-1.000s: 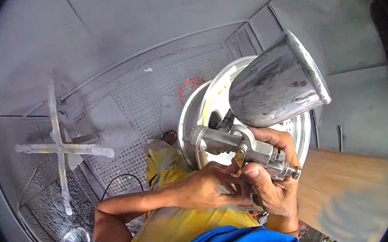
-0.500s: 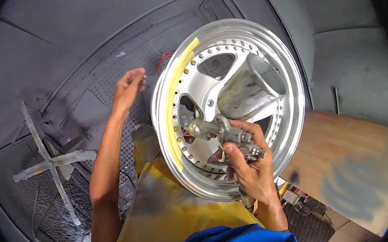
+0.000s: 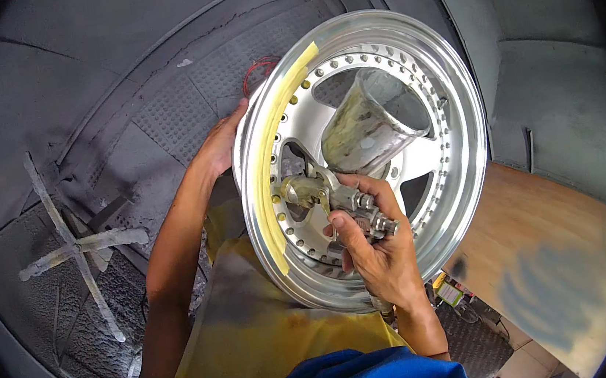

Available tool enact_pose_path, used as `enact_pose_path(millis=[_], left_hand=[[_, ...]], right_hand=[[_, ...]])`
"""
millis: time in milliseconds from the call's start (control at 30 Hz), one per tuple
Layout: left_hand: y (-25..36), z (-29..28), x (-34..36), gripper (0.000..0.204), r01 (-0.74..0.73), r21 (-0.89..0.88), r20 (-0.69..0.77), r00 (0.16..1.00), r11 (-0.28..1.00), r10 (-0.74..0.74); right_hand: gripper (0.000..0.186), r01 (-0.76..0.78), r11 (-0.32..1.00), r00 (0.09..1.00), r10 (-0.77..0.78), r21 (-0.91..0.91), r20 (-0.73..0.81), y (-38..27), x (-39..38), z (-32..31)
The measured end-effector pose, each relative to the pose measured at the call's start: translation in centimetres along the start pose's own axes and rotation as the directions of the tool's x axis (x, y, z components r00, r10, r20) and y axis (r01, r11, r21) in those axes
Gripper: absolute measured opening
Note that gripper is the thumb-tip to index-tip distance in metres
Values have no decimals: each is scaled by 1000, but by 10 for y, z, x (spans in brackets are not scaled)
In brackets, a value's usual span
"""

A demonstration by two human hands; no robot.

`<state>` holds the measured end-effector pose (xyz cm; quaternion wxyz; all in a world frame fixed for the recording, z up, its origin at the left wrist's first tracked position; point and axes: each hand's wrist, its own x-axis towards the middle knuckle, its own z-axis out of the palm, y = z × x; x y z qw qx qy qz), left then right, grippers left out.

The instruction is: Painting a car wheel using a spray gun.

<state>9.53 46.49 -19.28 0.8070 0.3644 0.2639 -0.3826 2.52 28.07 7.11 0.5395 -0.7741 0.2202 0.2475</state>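
A silver car wheel rim (image 3: 459, 195) with a polished lip and a ring of bolts fills the middle. Yellow masking tape (image 3: 268, 156) runs along the left part of its lip. My left hand (image 3: 224, 142) grips the rim's outer left side, some of its fingers hidden behind it. In front of the spokes, my right hand (image 3: 380, 255) is closed around a metal spray gun (image 3: 348, 197). The gun's silver paint cup (image 3: 367, 134) is tilted, its rounded wide end toward the upper right. The nozzle points left toward the taped lip.
A wooden board (image 3: 546, 252) with a blue-grey paint patch stands at the right. A paint-crusted cross-shaped stand (image 3: 76, 246) is at the left. Red cord (image 3: 259, 68) shows behind the rim. Small items (image 3: 450, 293) lie below the board. Grey walls surround the floor.
My left hand has moved from the air beside the rim onto its left edge. The rim has shifted slightly up; the spray gun has moved left with my right hand.
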Motion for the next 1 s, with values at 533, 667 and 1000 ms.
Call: enact_pose_path(millis=[533,667,1000], left_hand=[[5,5,-6,70,95,-23,-67,993,995,-96],[6,8,-8,70,87,-33,-66,994,996,-89],[7,7,-1,69,81,-83,-48,995,993,-85]], right_hand=[[47,-46,997,998,49,54,-48,-5,-5,-9],[47,-69,995,995,74,69,-74,-12,-6,-9],[50,-92,990,988,104,110,-111,-16,-4,-11]])
